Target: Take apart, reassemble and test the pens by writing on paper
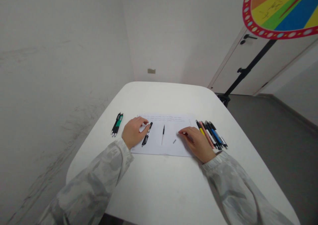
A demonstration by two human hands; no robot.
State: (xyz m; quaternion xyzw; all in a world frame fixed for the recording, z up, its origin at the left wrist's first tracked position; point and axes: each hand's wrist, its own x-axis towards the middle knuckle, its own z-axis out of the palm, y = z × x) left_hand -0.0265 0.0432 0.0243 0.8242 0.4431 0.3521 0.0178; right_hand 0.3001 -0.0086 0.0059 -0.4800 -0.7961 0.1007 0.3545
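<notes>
A white sheet of paper (164,145) with faint writing along its top lies on a white table (161,185). My left hand (134,132) rests on the sheet's left part, fingers touching a black pen barrel (147,134). A thin pen refill (163,134) lies at the sheet's middle, with a tiny spring-like piece (174,141) to its right. My right hand (197,142) lies flat on the sheet's right edge, its fingertips near that small piece. It holds nothing that I can see.
Several pens (211,134) in yellow, pink, black and blue lie in a row right of my right hand. Two pens (117,124), one green, lie left of the paper. A colourful prize wheel (280,11) on a black stand (245,71) is at the back right beside a door.
</notes>
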